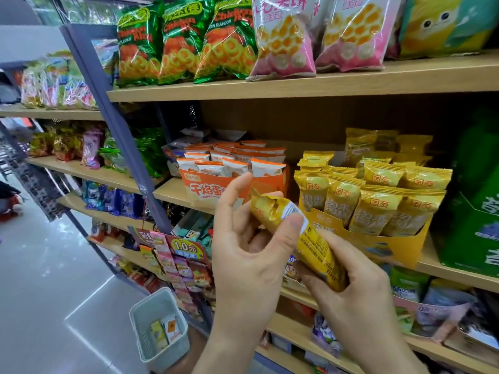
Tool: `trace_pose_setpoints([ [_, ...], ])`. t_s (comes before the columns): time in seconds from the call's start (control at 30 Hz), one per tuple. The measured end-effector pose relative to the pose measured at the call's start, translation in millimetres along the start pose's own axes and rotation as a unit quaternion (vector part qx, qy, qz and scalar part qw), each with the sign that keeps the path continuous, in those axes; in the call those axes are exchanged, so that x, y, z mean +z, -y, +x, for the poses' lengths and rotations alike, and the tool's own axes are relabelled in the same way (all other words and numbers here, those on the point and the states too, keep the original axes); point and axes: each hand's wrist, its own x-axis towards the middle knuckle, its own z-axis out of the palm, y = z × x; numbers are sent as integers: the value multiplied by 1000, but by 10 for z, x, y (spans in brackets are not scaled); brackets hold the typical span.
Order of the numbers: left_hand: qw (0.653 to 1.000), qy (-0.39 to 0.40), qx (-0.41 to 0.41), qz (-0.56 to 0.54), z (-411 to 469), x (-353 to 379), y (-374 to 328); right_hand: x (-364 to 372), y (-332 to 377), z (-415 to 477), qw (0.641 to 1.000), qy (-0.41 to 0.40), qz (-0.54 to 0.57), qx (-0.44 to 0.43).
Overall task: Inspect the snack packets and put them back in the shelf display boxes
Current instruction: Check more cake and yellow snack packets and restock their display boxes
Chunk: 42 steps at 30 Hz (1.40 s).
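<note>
Mid-inspection: small yellow foil snack packet [318, 251] is held in front of the shelf, just left of the yellow cardboard display box [383, 247] it likely belongs in, not yet back. Left hand [248, 260] pinches the upper part, thumb on the white label; right hand [359, 298] wraps the lower end. Long axis diagonal, crimped top up-left toward the orange cardboard display box [205, 193], printed back to camera. Pale grey plastic basket [175, 349] on the floor holds a few more packets, probably still to do

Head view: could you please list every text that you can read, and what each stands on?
"Chicken", "FLAVOUR": green bags.
"1.0元": hanging sign.
Chinese print on orange box and yellow packets: not surely legible.
Fine print on held packet: too small.
</note>
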Motion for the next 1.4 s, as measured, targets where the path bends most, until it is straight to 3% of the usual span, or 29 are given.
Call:
trace_pose_setpoints([
  [0.33,999,-13,15,-34,-21,1,3,28,-32,-59,998,-35,-43,-36],
  [0.53,997,21,46,-51,-17,-3,39,12,-49,-49,998,-41,-42,-29],
  [0.7,990,50,44,-126,21,-54,76,-32,21,-42,1000,19,6,-8],
  [0.87,970,145,-18,-193,47,-137,131,-90,95,-2,994,91,61,23],
  [0.93,967,148,-34,-203,43,-143,139,-75,130,9,994,96,47,16],
  [1.07,996,58,44,-53,66,-173,152,-42,99,1,999,35,22,-8],
  [1.17,995,18,88,37,63,-211,167,-29,77,-4,1000,22,12,-8],
  [1.4,979,16,138,146,86,-304,95,-45,122,5,996,67,51,17],
])
